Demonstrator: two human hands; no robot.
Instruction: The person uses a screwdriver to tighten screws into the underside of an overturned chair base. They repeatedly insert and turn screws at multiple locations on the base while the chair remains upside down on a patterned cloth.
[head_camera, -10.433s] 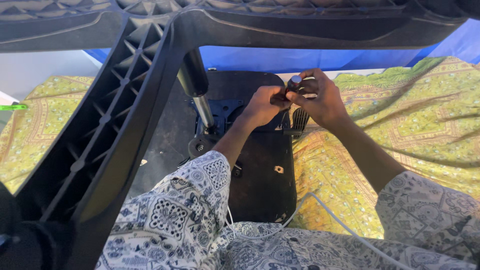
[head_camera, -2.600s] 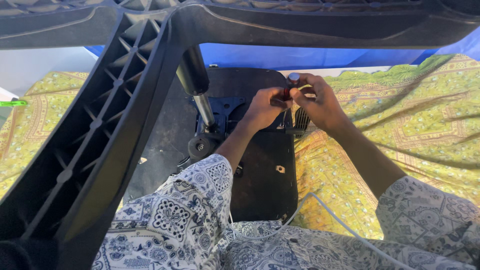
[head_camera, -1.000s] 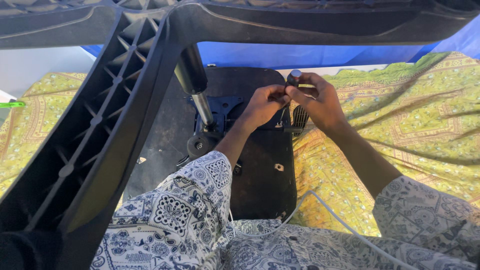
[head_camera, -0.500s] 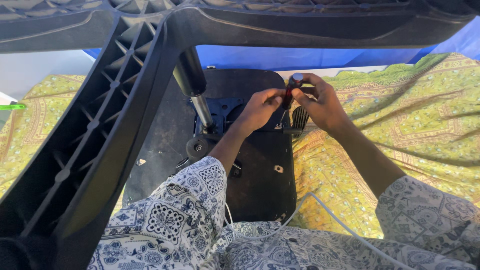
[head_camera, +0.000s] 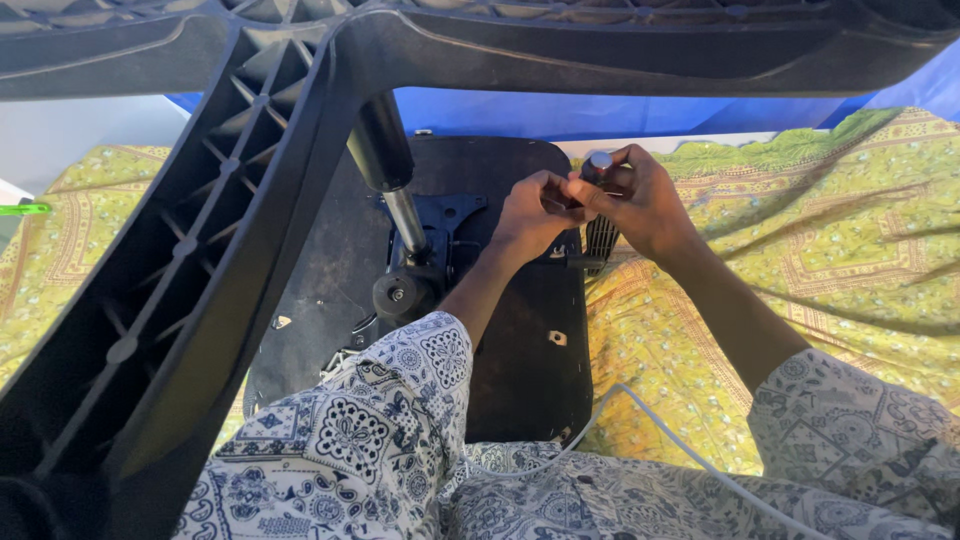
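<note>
Above the seat underside, both hands, left hand and right hand, pinch a screwdriver.

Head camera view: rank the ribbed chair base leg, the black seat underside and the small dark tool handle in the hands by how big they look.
1. Ribbed chair base leg, though it is nearest the camera, so partly perspective.
2. Black seat underside.
3. Small dark tool handle, pinched between left hand and right hand.

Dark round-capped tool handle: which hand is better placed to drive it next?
Probably right. The right hand is wrapped around the dark round-capped tool handle, while the left hand only pinches near its lower end with its fingertips.
</note>
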